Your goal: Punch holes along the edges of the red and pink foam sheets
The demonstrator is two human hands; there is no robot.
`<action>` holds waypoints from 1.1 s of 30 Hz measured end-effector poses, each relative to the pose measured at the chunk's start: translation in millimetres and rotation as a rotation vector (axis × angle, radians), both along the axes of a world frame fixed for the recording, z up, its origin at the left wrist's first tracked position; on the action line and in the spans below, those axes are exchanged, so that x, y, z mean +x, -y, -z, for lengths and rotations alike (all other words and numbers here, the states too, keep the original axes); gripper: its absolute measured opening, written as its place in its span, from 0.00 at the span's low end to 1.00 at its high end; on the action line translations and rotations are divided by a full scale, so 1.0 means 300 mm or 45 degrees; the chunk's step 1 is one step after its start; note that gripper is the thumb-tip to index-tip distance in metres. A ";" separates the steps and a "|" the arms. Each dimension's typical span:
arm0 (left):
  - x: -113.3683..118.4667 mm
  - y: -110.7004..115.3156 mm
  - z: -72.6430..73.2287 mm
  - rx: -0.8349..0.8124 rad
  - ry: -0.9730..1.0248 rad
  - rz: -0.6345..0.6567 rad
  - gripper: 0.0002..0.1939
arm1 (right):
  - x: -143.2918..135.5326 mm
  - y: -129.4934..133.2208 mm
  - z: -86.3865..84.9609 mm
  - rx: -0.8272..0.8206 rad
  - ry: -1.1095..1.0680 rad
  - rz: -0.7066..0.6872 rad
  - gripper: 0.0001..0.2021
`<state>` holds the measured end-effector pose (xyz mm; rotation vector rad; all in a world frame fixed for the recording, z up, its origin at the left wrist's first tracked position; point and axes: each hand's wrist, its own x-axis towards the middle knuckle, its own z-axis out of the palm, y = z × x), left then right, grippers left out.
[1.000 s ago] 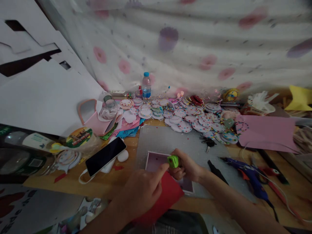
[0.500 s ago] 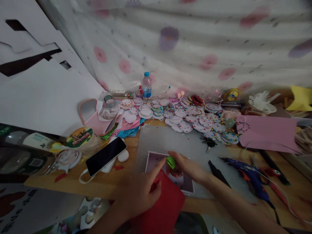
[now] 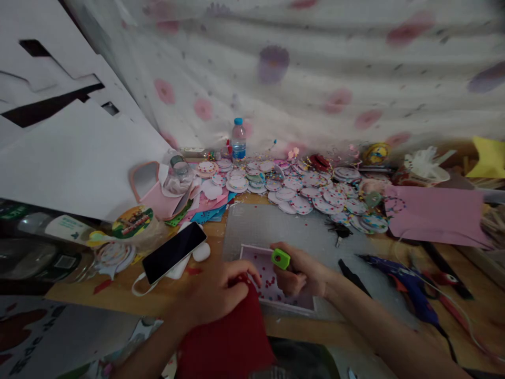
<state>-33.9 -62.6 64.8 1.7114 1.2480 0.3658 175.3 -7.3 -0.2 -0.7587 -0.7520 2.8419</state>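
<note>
My left hand (image 3: 221, 292) grips the upper edge of a red craft sheet (image 3: 229, 342), fingers curled over it; whether it is paper or foam I cannot tell. In my right hand (image 3: 298, 271) is a small bright green craft punch (image 3: 280, 259), its round opening facing me. The punch is apart from the sheet. Beneath both hands lies a shallow box (image 3: 276, 304) with a pale rim, holding small red dots and a few of other colours. My right hand partly hides its inside.
The box rests on a grey mat (image 3: 256, 223). Decorated paper discs (image 3: 300, 202) are heaped behind. A phone (image 3: 173, 252) lies left, a water bottle (image 3: 239, 139) stands at the back. Keys (image 3: 338, 231), a blue glue gun (image 3: 406, 287) and a pink sheet (image 3: 436, 213) are right.
The red sheet and my left hand have drawn left and down, away from the punch. The punch has turned, showing its round opening, and the box's red dots are more exposed.
</note>
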 end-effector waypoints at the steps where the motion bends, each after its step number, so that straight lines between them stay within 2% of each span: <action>1: 0.014 -0.008 0.003 0.007 0.003 -0.034 0.12 | -0.005 0.002 0.005 -0.021 -0.027 -0.034 0.33; 5: 0.066 -0.031 0.014 0.080 -0.044 -0.081 0.21 | -0.017 0.016 0.015 -0.044 -0.074 -0.143 0.34; 8: 0.086 -0.040 0.012 0.065 -0.042 -0.058 0.19 | -0.022 0.024 0.009 -0.077 -0.084 -0.214 0.33; 13: 0.090 -0.047 0.016 -0.055 0.165 0.002 0.15 | -0.030 0.025 -0.001 -0.098 -0.121 -0.209 0.33; 17: 0.091 -0.050 0.013 -0.109 0.133 0.000 0.17 | -0.034 0.023 -0.007 -0.096 -0.077 -0.238 0.33; 21: 0.095 -0.046 0.017 -0.027 0.019 0.032 0.18 | -0.035 0.022 -0.013 -0.051 -0.004 -0.232 0.32; 28: 0.099 -0.027 0.070 0.186 -0.122 0.025 0.18 | -0.038 0.036 -0.031 -0.018 0.286 -0.127 0.33; 33: 0.099 -0.027 0.066 0.231 -0.145 0.044 0.17 | -0.044 0.040 -0.047 0.001 0.353 -0.099 0.33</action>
